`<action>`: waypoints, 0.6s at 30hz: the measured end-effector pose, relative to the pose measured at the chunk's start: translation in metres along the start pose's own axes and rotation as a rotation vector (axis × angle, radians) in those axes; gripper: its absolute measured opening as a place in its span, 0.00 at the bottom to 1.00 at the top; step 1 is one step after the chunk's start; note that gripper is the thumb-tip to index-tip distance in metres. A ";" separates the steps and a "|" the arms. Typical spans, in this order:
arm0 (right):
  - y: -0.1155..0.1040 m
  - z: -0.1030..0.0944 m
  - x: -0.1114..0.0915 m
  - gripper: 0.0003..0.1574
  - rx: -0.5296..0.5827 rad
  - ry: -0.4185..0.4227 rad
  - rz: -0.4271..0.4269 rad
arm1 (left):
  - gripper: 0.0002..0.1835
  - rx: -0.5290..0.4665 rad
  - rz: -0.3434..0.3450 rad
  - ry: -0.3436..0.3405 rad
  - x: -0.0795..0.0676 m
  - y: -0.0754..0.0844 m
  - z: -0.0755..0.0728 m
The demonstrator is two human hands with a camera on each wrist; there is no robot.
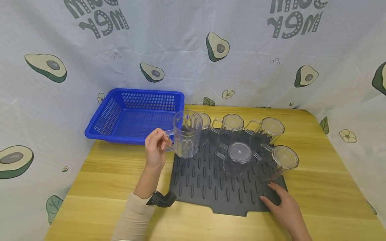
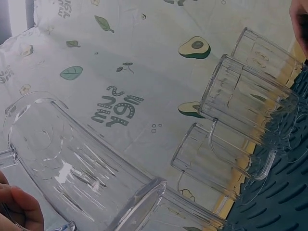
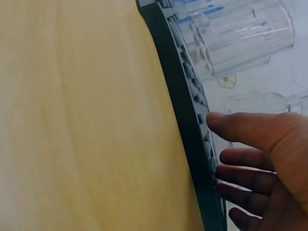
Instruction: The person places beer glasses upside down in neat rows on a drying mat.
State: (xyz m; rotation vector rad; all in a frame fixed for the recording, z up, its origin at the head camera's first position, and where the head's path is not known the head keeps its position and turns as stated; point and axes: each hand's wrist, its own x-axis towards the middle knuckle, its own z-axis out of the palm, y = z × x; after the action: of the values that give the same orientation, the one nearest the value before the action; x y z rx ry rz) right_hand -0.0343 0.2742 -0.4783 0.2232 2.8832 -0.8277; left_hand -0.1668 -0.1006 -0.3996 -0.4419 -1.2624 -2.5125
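Observation:
My left hand (image 1: 155, 147) grips the handle of a clear mug (image 1: 186, 137) and holds it up over the left part of a dark grey ribbed drying mat (image 1: 199, 180). In the left wrist view that same mug (image 2: 82, 159) fills the lower left, with the curled fingers at its handle. Several clear mugs stand on the mat with their bases up, among them a front middle mug (image 1: 238, 159) and a front right mug (image 1: 278, 162). By the mat's front right corner lies my right hand (image 1: 284, 207), fingers loosely spread, holding nothing.
A blue slotted plastic basket (image 1: 105, 138) sits at the back left of the wooden table (image 1: 316, 187). Behind the table hangs a white avocado-print cloth (image 1: 187, 73). The back row of mugs, including a back right mug (image 1: 271, 129), stands near the table's far edge.

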 end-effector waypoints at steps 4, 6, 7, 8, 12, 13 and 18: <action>-0.004 -0.002 -0.004 0.46 0.002 0.005 -0.002 | 0.19 -0.002 -0.019 -0.003 -0.001 -0.003 0.001; -0.008 -0.006 -0.005 0.48 0.009 -0.013 0.017 | 0.19 -0.001 -0.028 -0.005 -0.002 -0.004 0.002; -0.010 -0.008 -0.006 0.49 0.013 -0.025 0.028 | 0.19 0.000 -0.031 -0.007 -0.003 -0.005 0.003; -0.013 -0.010 -0.008 0.49 0.019 -0.035 0.038 | 0.19 0.005 -0.035 -0.009 -0.003 -0.005 0.003; -0.024 -0.020 -0.013 0.51 0.040 -0.070 0.083 | 0.18 0.024 -0.047 -0.024 -0.005 -0.009 0.004; -0.027 -0.022 -0.014 0.51 0.042 -0.071 0.089 | 0.18 0.027 -0.051 -0.027 -0.005 -0.010 0.004; -0.044 -0.028 -0.021 0.49 0.069 -0.033 0.073 | 0.18 0.029 -0.068 -0.039 -0.007 -0.013 0.006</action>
State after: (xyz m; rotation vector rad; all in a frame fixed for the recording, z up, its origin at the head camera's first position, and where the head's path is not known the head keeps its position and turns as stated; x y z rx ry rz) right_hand -0.0239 0.2502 -0.4282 0.3164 2.8006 -0.9092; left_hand -0.1648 -0.0872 -0.4084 -0.4508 -1.3481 -2.5498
